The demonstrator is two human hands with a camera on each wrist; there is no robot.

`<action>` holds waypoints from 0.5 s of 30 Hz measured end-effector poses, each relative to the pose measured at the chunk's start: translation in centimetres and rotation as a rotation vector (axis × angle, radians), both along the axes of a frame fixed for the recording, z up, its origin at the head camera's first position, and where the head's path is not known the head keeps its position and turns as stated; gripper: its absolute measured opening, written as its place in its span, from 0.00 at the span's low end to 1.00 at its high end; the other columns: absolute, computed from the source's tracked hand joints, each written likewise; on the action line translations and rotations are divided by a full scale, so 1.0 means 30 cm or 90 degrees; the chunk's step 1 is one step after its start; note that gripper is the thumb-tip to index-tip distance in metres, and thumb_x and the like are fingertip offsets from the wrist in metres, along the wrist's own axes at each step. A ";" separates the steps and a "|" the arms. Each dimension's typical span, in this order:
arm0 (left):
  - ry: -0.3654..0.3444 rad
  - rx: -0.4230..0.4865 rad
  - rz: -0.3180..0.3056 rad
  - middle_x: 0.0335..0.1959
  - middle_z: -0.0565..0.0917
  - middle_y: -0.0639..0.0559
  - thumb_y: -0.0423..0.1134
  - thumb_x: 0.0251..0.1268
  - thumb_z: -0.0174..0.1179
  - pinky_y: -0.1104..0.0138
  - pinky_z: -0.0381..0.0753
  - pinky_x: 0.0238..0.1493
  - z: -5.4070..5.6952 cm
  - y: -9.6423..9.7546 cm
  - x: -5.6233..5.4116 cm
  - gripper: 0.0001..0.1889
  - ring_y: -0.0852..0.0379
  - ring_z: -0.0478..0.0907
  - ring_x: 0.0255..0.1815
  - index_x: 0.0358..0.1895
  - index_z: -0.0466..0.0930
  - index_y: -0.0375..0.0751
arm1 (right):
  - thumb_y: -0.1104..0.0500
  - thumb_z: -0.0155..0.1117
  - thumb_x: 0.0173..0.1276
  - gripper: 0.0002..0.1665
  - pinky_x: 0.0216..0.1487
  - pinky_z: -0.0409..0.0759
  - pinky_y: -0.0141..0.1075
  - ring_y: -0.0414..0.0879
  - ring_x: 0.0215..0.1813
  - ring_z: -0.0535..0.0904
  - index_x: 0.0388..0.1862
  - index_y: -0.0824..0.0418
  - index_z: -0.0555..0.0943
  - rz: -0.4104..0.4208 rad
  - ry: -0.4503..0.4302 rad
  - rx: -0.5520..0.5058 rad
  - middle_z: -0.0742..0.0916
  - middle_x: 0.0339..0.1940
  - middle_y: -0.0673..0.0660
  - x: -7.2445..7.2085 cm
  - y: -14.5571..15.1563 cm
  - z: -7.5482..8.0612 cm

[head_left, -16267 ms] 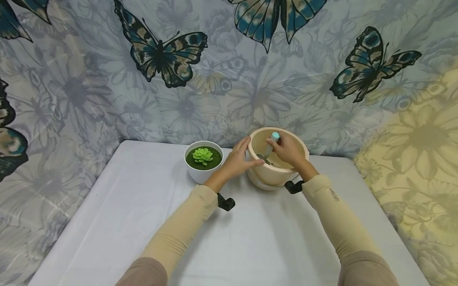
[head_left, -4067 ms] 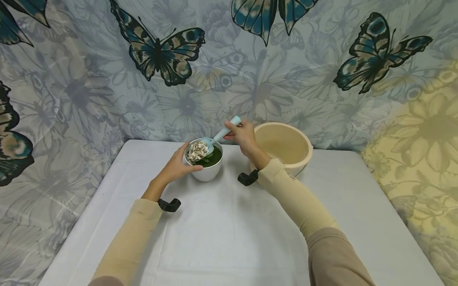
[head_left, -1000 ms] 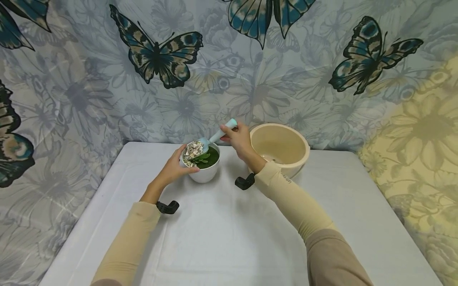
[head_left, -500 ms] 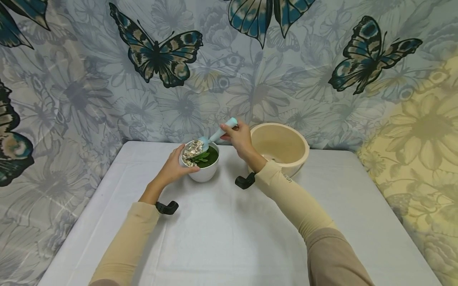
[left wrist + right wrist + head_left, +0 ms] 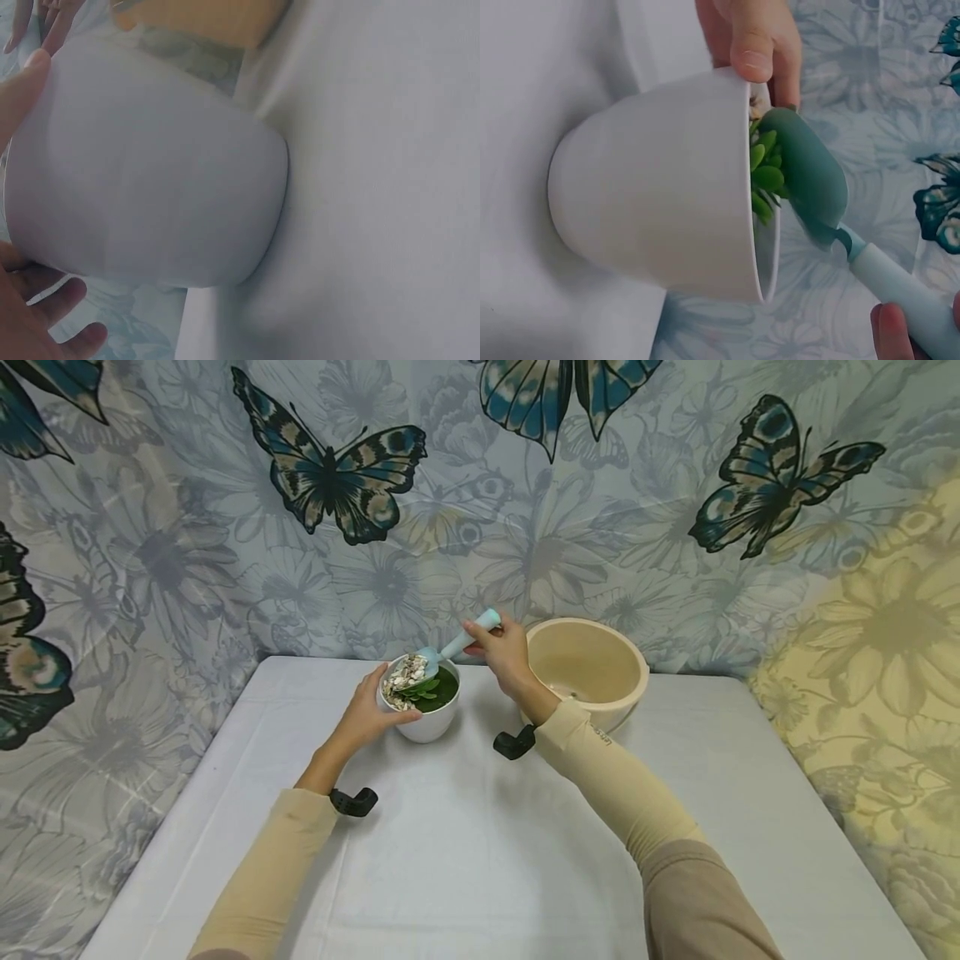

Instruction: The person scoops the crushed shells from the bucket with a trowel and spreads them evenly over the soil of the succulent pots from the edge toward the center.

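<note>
My left hand (image 5: 362, 714) grips the rim of a small white plant pot (image 5: 426, 727), thumb on the near side and fingers round the far left. In the pot sit a green succulent (image 5: 766, 169) and a dark green surface. Pinched by its pale blue handle in my right hand (image 5: 504, 653) is a small trowel (image 5: 467, 639). Its blade (image 5: 814, 172) tilts over the pot's left part, close above the leaves. Pale mixed pebbles (image 5: 409, 670) lie on the blade and at the pot's left side. The left wrist view shows mainly the pot's outer wall (image 5: 150, 165).
Right of the white pot stands a larger beige pot (image 5: 588, 652), with a few bits at its bottom. Both pots are on a table with a white cloth (image 5: 465, 860). Behind hangs a butterfly-printed fabric (image 5: 525, 552).
Earlier, the trowel was inside the beige pot with my left hand at that rim; both hands are now at the white pot. Over the last second, the pebble heap on the blade has shrunk slightly.
</note>
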State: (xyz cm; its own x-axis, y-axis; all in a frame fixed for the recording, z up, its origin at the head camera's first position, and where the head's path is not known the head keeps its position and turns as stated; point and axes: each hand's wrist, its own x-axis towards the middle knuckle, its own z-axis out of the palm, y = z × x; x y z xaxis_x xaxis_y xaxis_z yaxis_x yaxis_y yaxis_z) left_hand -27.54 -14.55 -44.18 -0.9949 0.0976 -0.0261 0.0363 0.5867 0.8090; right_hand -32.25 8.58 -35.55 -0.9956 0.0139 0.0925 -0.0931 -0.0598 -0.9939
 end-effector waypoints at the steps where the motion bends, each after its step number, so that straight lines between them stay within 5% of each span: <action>1: 0.000 -0.004 0.002 0.79 0.49 0.38 0.64 0.46 0.72 0.37 0.54 0.72 0.000 0.005 0.003 0.63 0.37 0.47 0.79 0.80 0.40 0.47 | 0.60 0.66 0.67 0.08 0.41 0.87 0.36 0.40 0.29 0.85 0.35 0.61 0.76 -0.004 0.000 0.001 0.85 0.30 0.51 -0.001 0.001 -0.001; 11: 0.000 -0.015 -0.041 0.79 0.46 0.37 0.61 0.49 0.71 0.36 0.52 0.73 0.011 -0.010 -0.014 0.62 0.35 0.45 0.79 0.80 0.39 0.45 | 0.60 0.67 0.67 0.09 0.42 0.87 0.38 0.38 0.29 0.84 0.37 0.62 0.76 -0.015 0.020 0.005 0.85 0.32 0.53 -0.007 -0.013 -0.019; 15: -0.012 0.006 -0.028 0.80 0.45 0.39 0.62 0.47 0.72 0.36 0.51 0.73 0.002 -0.012 -0.015 0.63 0.36 0.44 0.80 0.80 0.39 0.48 | 0.59 0.67 0.66 0.09 0.44 0.87 0.40 0.38 0.29 0.84 0.37 0.62 0.76 -0.020 0.019 0.012 0.85 0.31 0.53 -0.004 -0.017 -0.021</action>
